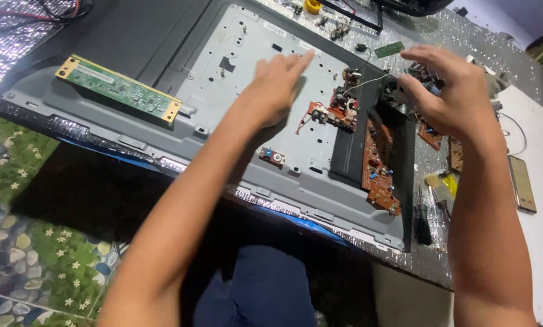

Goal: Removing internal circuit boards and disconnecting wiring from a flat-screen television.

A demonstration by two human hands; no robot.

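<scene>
Hands first: your left hand [277, 85] lies flat, fingers together and stretched, palm down on the pale metal back plate [247, 60], holding nothing; that flat press looks meant to steady the panel. Your right hand [450, 91] hovers with fingers loosely spread and curled, empty as far as can be seen, just above the upper end of the brown circuit board [377, 163]. A thin white wire [368, 80] runs from that end toward the small red board [335, 112], which sits on the back plate between your two hands. The brown circuit board rests right of the back plate, against a dark plastic strip [351, 148]; its long axis runs from your right hand down toward you, the near end pointing at the panel's front edge. Left of the back plate, well apart from both hands, a green board [120, 89] lies on the grey frame [102, 130], its long axis slanting down to the right. Beyond the brown circuit board's right side lie loose parts, a dark-handled screwdriver [423, 221] and a phone [521, 183] on a white surface.
</scene>
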